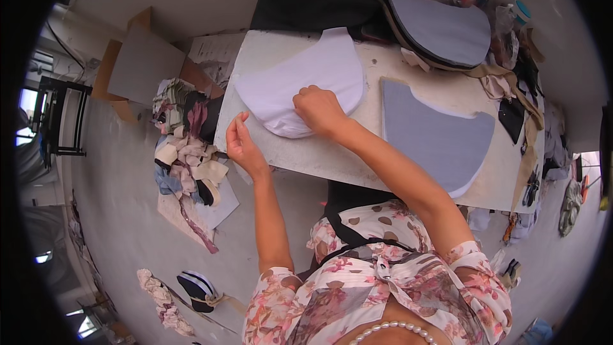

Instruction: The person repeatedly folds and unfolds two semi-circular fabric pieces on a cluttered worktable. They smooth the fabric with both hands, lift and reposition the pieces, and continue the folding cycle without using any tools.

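Note:
A white curved cloth piece (319, 70) lies on the pale worktable, its near edge rumpled. My right hand (317, 110) is closed in a pinch at the middle of this cloth, with its fingertips tucked under and partly hidden. Just off the cloth's left near edge, my left hand (241, 145) is raised above the table corner, thumb and fingers pressed together. Whatever may be between those fingers is too small to see. To the right lies a blue-grey curved panel (431, 137) with a white edge showing beneath it.
A stack of grey curved panels (440, 25) sits at the far right, beside black fabric (313, 0). Straps and a black pouch (511, 118) lie along the table's right side. Left of the worktable (306, 160), fabric scraps (188, 160) are heaped near an open cardboard box (143, 57).

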A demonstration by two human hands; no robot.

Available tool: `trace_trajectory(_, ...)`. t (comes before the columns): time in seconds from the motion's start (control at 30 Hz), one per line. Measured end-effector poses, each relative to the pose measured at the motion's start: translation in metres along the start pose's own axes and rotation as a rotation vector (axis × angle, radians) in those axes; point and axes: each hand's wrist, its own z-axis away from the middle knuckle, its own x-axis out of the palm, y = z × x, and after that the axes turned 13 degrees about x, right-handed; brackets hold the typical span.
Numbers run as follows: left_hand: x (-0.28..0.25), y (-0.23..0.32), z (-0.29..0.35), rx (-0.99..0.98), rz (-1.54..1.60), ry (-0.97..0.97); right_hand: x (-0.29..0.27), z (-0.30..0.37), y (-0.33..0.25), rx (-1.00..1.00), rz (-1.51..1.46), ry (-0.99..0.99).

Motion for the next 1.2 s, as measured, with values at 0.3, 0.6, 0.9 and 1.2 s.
trace_trajectory(0.3, 0.020, -0.018, -0.009, 0.384, -0.575, -0.304, -0.016, -0.005, 0.000, 0.061, -0.033, -0.106)
trace_trajectory(0.6, 0.024, -0.037, -0.003, 0.359, -0.904, -0.446, -0.076, -0.011, 0.067, 0.507, -0.875, -0.076)
trace_trajectory(0.9, 0.016, -0.052, -0.008, 0.370, -0.934, -0.418, -0.241, 0.065, 0.127, 0.297, -1.353, 0.199)
trace_trajectory(1.2, 0.083, 0.113, 0.054, -0.500, 0.876, -0.946, -0.238, 0.150, 0.043, -0.196, -0.289, 0.070)
